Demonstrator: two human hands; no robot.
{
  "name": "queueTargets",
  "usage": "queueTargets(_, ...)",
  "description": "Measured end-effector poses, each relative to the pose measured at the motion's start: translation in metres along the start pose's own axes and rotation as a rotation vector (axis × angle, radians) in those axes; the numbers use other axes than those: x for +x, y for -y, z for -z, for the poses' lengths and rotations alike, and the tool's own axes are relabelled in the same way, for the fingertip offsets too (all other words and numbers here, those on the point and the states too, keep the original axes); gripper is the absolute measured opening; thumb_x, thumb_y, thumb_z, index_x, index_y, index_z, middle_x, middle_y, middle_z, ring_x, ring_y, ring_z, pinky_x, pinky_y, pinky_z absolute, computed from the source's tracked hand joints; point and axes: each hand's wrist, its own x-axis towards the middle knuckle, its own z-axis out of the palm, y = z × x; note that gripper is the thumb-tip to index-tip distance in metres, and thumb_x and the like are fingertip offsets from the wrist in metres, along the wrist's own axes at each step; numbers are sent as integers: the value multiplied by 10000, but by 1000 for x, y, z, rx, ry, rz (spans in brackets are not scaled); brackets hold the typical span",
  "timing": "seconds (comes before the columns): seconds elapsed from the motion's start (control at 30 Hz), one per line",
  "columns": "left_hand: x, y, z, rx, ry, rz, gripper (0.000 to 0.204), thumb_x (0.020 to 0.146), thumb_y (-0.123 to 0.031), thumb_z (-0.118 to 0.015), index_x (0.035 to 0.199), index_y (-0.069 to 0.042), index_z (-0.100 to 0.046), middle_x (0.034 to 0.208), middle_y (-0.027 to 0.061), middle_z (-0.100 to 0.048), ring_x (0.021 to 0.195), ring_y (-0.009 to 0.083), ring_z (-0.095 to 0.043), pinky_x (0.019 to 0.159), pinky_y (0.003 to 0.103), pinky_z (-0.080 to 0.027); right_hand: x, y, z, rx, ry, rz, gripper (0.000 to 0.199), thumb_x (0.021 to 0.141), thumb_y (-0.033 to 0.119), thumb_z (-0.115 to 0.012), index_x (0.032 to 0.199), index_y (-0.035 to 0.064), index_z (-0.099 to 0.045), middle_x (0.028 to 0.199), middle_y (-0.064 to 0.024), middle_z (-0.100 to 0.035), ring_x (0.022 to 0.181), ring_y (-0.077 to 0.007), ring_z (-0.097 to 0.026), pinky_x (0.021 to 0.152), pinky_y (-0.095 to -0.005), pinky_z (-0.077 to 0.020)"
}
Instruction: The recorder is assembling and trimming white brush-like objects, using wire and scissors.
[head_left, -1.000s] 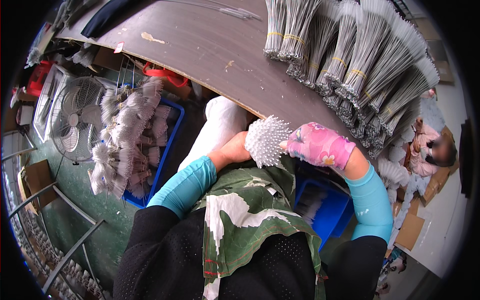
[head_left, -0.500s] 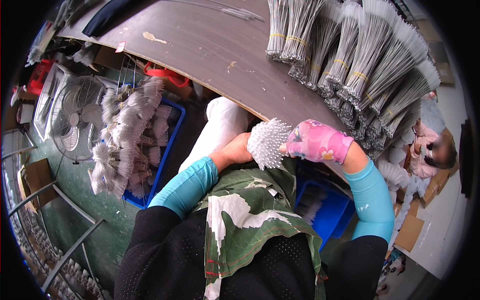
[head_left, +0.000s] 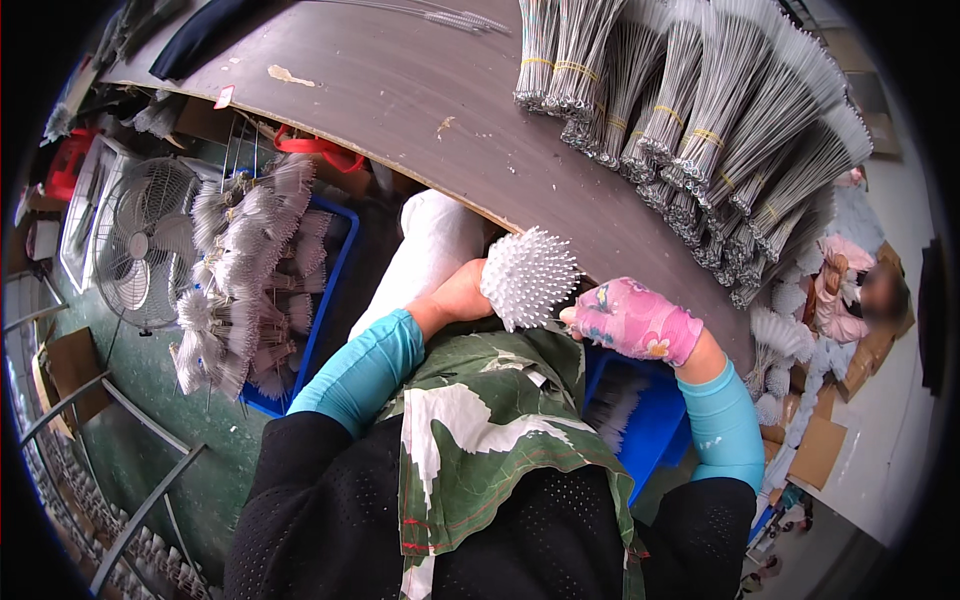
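My left hand (head_left: pixel 463 292) is closed around a bundle of thin brushes (head_left: pixel 530 278). Its white bristle tips fan out in a dome toward the right, over my lap beside the table edge. The bundle's stems are hidden by the hand. Just right of the bristles is my right hand (head_left: pixel 635 318), in a pink flowered glove with bare fingertips showing. Its fingers are curled together, a small distance from the bundle. Whatever they hold, if anything, cannot be made out.
Wire-handled brush bundles (head_left: pixel 690 130) with yellow ties are piled on the brown table (head_left: pixel 400 110). White bristle bundles (head_left: pixel 250 250) fill a blue crate (head_left: pixel 335 290) at left, beside a fan (head_left: pixel 140 243). Another blue bin (head_left: pixel 650 410) stands below my right forearm. A person (head_left: pixel 845 290) sits far right.
My right hand has dropped a little and drawn away from the bristle tips, opening a small gap. My left hand still holds the bundle. The whole view has shifted slightly.
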Motion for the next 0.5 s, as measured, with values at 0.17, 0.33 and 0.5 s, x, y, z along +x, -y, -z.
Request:
queueTargets(0.17, 1, -4, 0, 8, 2, -2, 275, 783, -103, -648, 1048, -41, -611, 1028, 100, -648, 963, 184, -599, 861, 308, -447, -1, 5, -2, -120, -44, 77, 387, 870, 374, -564, 723, 18, -597, 571, -103, -487, 559, -203, -440, 597, -358, -402)
queueTargets(0.33, -1, -5, -1, -20, -16, 40, 273, 784, -102, -643, 1049, -42, -612, 1028, 103, -648, 964, 189, -600, 862, 308, -447, -2, 8, -5, -250, -118, 176, 377, 881, 353, -541, 703, 23, -578, 608, -166, -514, 589, -309, -493, 589, -396, -400)
queueTargets(0.5, 1, 1, -2, 6, -13, 8, 270, 784, -109, -635, 1046, -45, -612, 1028, 117, -645, 962, 210, -606, 856, 314, -451, 1, 4, -8, -455, -200, 331, 366, 880, 343, -537, 698, 26, -565, 629, -178, -532, 634, -354, -524, 594, -424, -401)
